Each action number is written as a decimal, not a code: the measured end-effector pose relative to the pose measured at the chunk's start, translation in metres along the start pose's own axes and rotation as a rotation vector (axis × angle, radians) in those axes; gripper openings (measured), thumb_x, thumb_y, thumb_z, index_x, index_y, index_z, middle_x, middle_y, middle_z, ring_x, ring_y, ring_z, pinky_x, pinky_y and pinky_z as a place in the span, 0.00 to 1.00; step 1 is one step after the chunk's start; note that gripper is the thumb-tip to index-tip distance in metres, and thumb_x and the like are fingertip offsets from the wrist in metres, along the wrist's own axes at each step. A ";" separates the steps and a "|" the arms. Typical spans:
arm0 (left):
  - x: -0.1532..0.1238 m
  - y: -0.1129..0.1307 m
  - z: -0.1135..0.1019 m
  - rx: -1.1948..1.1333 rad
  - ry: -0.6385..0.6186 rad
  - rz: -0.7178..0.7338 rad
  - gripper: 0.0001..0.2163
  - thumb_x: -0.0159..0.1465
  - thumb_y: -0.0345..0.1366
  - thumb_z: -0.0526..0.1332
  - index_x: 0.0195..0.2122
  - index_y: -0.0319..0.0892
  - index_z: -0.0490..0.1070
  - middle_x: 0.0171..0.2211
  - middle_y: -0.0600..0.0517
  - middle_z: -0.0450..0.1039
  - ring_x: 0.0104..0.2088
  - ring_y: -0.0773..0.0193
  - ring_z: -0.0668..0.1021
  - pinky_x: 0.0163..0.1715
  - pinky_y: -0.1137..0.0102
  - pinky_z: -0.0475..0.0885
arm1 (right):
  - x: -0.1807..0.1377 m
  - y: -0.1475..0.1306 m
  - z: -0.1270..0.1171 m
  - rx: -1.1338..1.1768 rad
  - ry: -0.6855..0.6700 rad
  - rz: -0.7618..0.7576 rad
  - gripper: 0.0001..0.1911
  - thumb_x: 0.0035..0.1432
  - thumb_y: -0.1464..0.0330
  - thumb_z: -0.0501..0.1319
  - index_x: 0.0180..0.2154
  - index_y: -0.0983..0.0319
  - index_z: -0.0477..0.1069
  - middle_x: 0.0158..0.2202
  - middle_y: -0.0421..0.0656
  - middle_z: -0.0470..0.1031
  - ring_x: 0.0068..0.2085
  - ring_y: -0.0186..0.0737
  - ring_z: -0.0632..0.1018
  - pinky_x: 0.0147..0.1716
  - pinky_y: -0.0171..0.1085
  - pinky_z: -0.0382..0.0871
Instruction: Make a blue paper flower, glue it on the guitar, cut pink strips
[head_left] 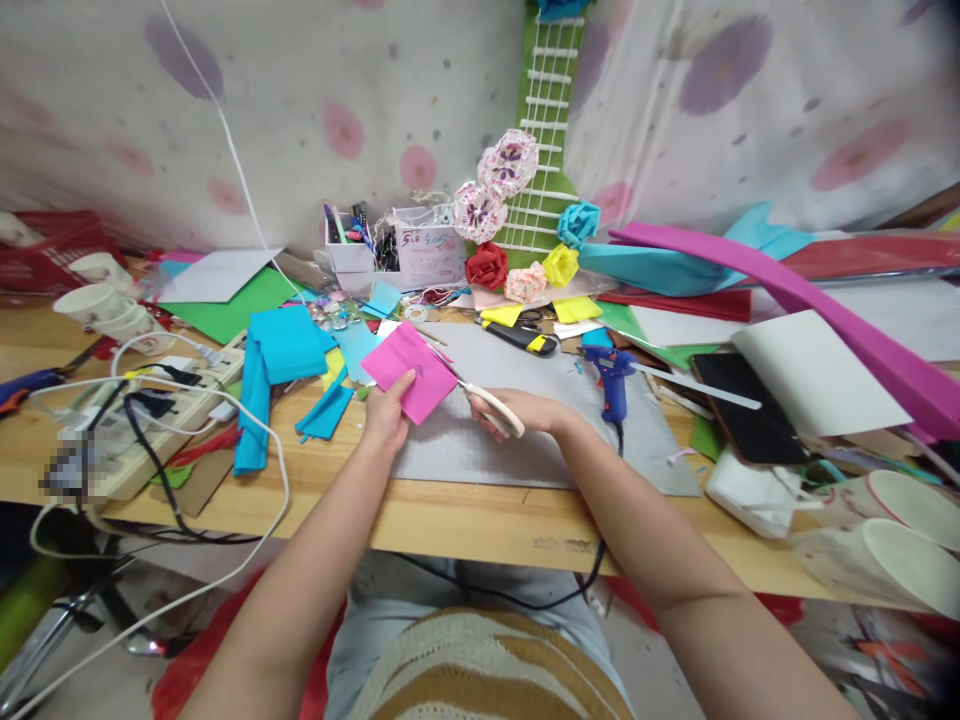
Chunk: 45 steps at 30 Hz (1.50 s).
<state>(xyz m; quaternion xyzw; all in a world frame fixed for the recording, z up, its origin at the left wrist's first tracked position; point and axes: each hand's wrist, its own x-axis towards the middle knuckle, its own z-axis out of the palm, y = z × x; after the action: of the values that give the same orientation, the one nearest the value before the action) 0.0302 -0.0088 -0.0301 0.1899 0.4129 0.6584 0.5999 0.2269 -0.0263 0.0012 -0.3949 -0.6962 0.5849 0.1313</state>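
Note:
My left hand (387,413) pinches the near corner of a folded pink paper square (411,369), held above a grey cutting mat (517,400). My right hand (517,410) is closed around the cream handles of a pair of scissors (480,395). The blades point up and left and meet the right edge of the pink paper. Both forearms reach in from the bottom of the view.
A blue glue gun (611,380) stands right of my right hand, its cord running over the table edge. Blue paper strips (277,365), a power strip (142,420) with cables, paper cups (105,305), paper flowers (495,230), a phone (739,405) and coloured sheets crowd the wooden table.

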 end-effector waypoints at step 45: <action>0.001 -0.003 0.000 0.009 0.080 0.104 0.15 0.45 0.26 0.69 0.36 0.39 0.73 0.31 0.50 0.78 0.31 0.66 0.79 0.39 0.69 0.74 | -0.003 -0.001 0.000 0.028 -0.005 0.026 0.32 0.45 0.38 0.51 0.30 0.62 0.59 0.21 0.35 0.61 0.21 0.29 0.66 0.22 0.32 0.62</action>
<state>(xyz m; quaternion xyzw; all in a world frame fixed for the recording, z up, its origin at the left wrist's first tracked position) 0.0324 -0.0079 -0.0330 0.1871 0.4293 0.6939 0.5471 0.2287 -0.0285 0.0034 -0.4006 -0.6831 0.5972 0.1274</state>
